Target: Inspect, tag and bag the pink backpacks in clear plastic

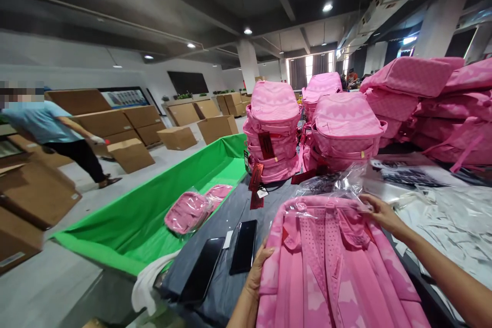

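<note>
A pink backpack [319, 266] lies close in front of me with its straps and padded back facing up. Clear plastic bag film [348, 182] covers its top edge. My left hand [258, 271] grips the backpack's left side, thumb on top and the other fingers hidden beneath. At the upper right corner, my right hand [378, 212] pinches the plastic film against the backpack's edge. Just left of the backpack, two black phones [243, 247] rest on the dark table cover [215, 271], with a small white card [227, 239] between them.
Stacked pink backpacks [272, 107] with red tags stand behind, and more [407, 82] pile up at right. White plastic bags [453, 225] lie at right. A green-lined bin [126, 236] at left holds wrapped pink bags [188, 212]. A person [57, 128] walks among cardboard boxes [130, 155].
</note>
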`<state>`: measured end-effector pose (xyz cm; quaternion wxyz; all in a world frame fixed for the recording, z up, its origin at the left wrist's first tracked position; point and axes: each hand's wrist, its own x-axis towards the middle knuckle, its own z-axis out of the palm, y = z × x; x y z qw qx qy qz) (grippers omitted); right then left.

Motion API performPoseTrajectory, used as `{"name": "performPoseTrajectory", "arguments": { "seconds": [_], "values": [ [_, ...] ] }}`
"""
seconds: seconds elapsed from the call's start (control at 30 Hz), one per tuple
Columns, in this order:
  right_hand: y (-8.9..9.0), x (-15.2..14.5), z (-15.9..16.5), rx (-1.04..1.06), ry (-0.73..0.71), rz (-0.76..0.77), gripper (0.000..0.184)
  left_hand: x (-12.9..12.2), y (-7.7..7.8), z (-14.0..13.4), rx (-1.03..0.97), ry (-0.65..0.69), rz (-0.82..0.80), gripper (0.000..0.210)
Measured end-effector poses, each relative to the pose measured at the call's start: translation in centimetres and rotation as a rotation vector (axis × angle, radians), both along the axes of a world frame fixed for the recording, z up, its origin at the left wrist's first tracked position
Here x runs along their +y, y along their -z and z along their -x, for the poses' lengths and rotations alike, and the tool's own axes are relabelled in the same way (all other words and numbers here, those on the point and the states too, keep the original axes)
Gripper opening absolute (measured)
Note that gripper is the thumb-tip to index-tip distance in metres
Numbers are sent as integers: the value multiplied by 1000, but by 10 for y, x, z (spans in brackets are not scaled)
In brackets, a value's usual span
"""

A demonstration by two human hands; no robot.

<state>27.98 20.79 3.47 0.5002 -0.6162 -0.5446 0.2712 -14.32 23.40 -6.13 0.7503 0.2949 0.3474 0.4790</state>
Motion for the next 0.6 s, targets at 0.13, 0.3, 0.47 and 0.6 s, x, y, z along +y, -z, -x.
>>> {"name": "performPoseTrajectory", "arguments": {
  "seconds": [0.13,0.3,0.47,0.6],
  "values": [
    [17,9,13,-39,270,-95,54,-2,-2,1,36,-75,-44,70],
    [63,-34,8,-198,136,-116,53,0,-11,6,276,-126,-147,60],
    [32,-36,-14,-456,175,-177,42,21,-34,-5,841,-243,-517,56],
    [13,-39,-18,-578,146,-320,40,28,-44,-9,955,-301,-640,53]
  ]
}}
